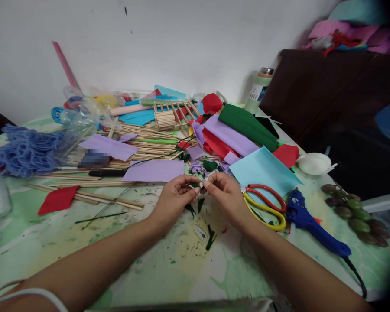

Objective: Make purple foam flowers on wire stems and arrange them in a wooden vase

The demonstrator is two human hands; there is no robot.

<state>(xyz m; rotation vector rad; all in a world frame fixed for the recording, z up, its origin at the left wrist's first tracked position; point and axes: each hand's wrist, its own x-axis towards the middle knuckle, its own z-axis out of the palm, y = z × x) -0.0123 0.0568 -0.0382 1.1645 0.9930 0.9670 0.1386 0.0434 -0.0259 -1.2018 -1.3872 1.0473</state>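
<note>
- A tiny white piece (202,183) is pinched between the fingertips of both hands, just above the table (182,268), at the middle of the view.
- The left hand (174,197) grips it from the left with thumb and forefinger closed on it; a dark green scrap seems caught in the same grip, too small to tell for sure.
- The right hand (226,194) grips it from the right, fingers closed the same way.
- Just beyond the fingertips lie small purple bits (196,167) and a dark green scrap (209,165).
- Below the fingers, green snippings (210,237) are scattered on the table.
- Right of the right hand: one pair of scissors (265,207) with a red and a yellow handle, then one blue glue gun (307,219).
- One light blue sheet (263,170) lies beyond the scissors.
- Left of the left hand: one red piece (57,199) and many wooden sticks (94,196).
- Farther left, a blue yarn heap (26,149).
- Nothing blocks the hands.
</note>
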